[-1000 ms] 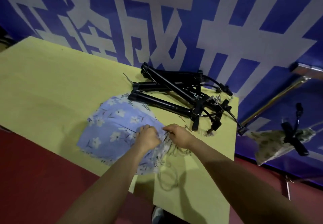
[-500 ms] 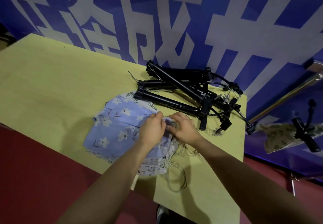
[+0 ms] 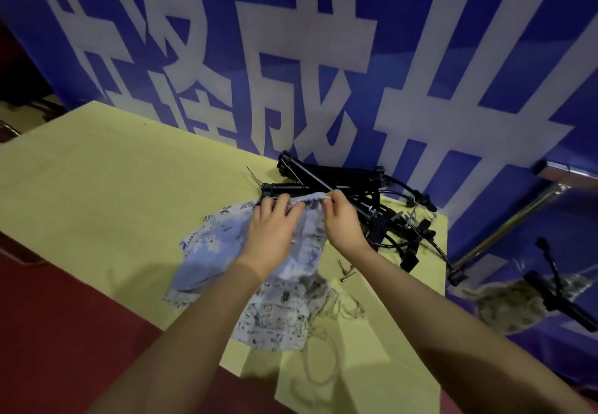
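On the yellow table [image 3: 106,193], the blue floral cloth [image 3: 210,248] spreads out toward the left, its lower part draped flat while its upper hem [image 3: 310,197] is lifted off the surface. It looks thin, light and limp. It should sag and bunch wherever it is unsupported, so that gathered hem, which appears firmer than the rest, is the sensible place to grip. The left hand [image 3: 271,235] lies over the middle of the cloth with its fingers curled, pinching the left end of the hem. The right hand [image 3: 343,222] sits just beside it and pinches the other end between thumb and forefinger, so the hem runs taut between the two. Beneath both wrists lies a second printed cloth [image 3: 275,313], touching the floral one, with loose cords [image 3: 326,362] trailing toward the near table edge; these could snag a finger. Behind the hands, and partly hidden by the raised hem, a pile of black folding stands [image 3: 382,200] rests near the blue banner [image 3: 323,57]
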